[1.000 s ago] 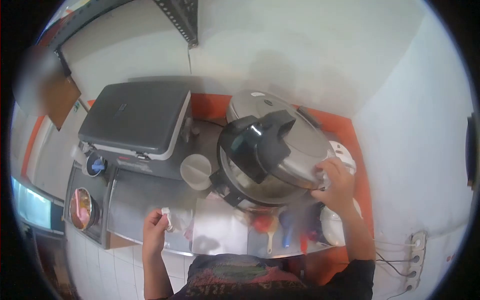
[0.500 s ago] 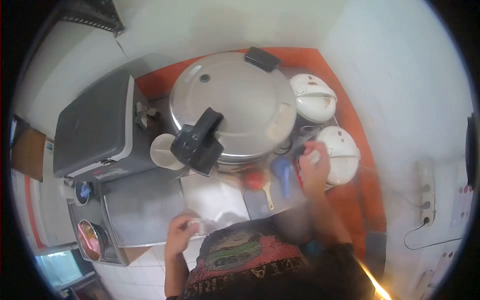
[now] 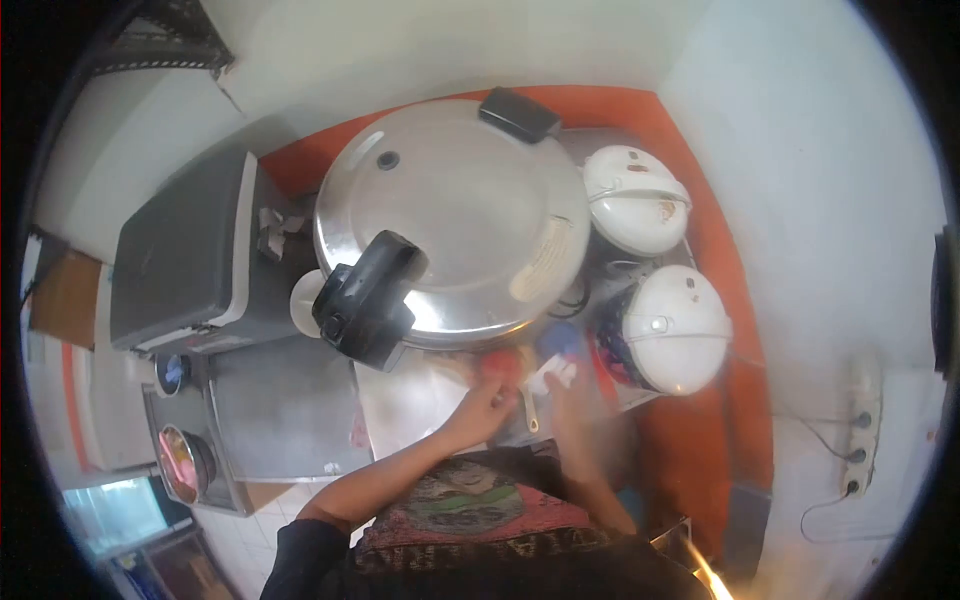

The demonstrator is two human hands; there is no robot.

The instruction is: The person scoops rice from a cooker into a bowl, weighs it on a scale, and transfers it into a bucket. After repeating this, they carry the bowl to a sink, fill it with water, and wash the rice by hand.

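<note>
My right hand (image 3: 571, 403) is blurred, closed around a crumpled white cloth or tissue (image 3: 553, 374) in front of the big cooker. Just left of it, my left hand (image 3: 484, 408) has its fingers curled in; whatever they hold, if anything, is hidden. Beyond the hands lie a red round thing (image 3: 500, 364) and a blue plastic thing (image 3: 560, 339), both partly covered. A light-coloured handle (image 3: 530, 412) runs between my two hands. White sheet or board (image 3: 405, 400) lies under my left forearm.
A large metal cooker (image 3: 450, 215) with black handles fills the middle. Two white-lidded pots (image 3: 678, 330) stand at right by the orange ledge (image 3: 690, 440). At left are a grey cool box (image 3: 185, 255), a metal tray (image 3: 285, 410) and a bowl (image 3: 187, 465). A power strip (image 3: 862, 430) hangs on the right wall.
My left hand has moved right and forward to the red thing. My right hand has come down and left from the white-lidded pot, bringing the hands close together. The view has shifted slightly.
</note>
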